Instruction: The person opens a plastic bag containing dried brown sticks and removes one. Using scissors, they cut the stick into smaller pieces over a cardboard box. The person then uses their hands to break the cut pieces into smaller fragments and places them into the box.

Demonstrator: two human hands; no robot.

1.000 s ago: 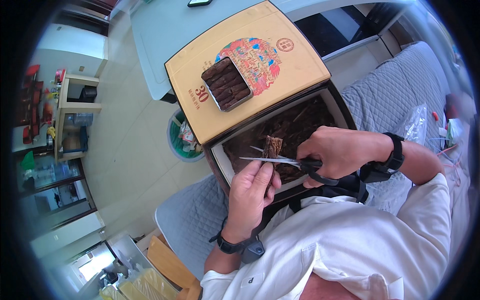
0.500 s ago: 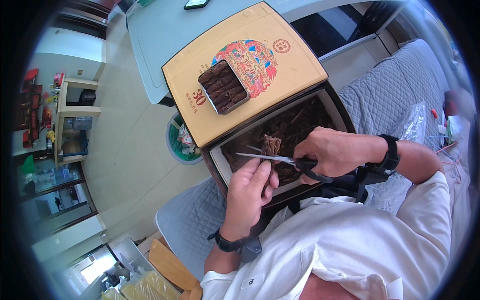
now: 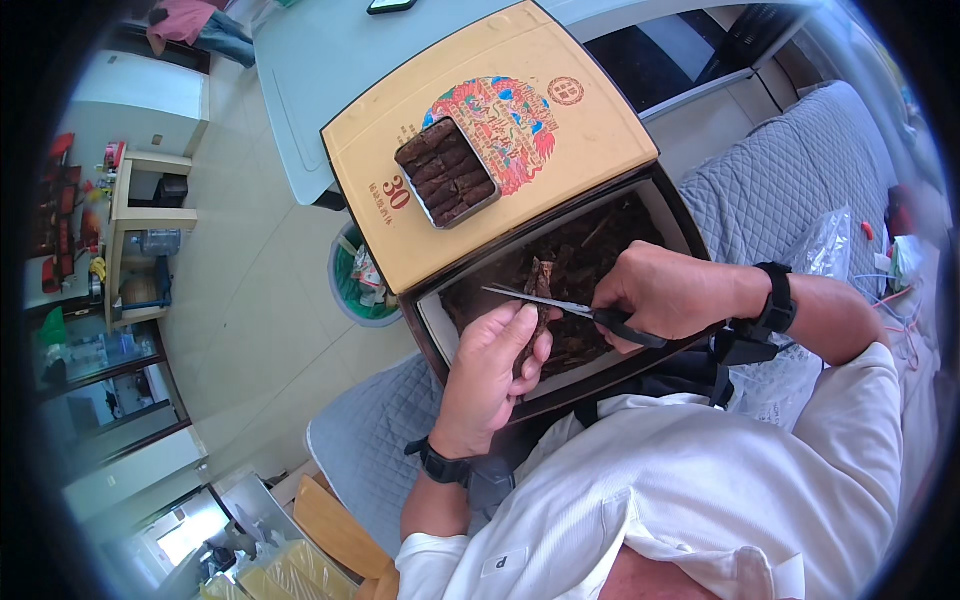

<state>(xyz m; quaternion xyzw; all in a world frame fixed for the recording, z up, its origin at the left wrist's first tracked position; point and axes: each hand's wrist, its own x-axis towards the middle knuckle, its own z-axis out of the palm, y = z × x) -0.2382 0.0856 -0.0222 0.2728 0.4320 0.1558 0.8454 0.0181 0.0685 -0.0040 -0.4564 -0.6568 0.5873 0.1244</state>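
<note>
My left hand (image 3: 495,360), closed, pinches a dark brown roll of dried leaf (image 3: 541,275), cigar-like, upright with its top end showing above my thumb. My right hand (image 3: 655,297) is wrapped around the black handles of a pair of scissors (image 3: 565,305). Their blades lie nearly together across the roll, just above my left thumb; whether they cut into it I cannot tell. Below both hands is an open box compartment (image 3: 430,315) with dark brown leaf pieces (image 3: 600,230) in it. A metal tin (image 3: 497,190) packed with several short dark rolls (image 3: 450,175) rests on the box's yellow lid (image 3: 390,120).
A pale table (image 3: 300,80) stands beyond the lid, with a phone (image 3: 390,5) on it. A lined waste bin (image 3: 375,318) is on the floor to the left. Grey quilted seating (image 3: 770,160) lies at the right. Another person (image 3: 205,28) is at the far upper left.
The scissor blades have drawn closer together. The roll's top looks narrower, and my left hand has shifted slightly down and left. A person has come into view at the upper left.
</note>
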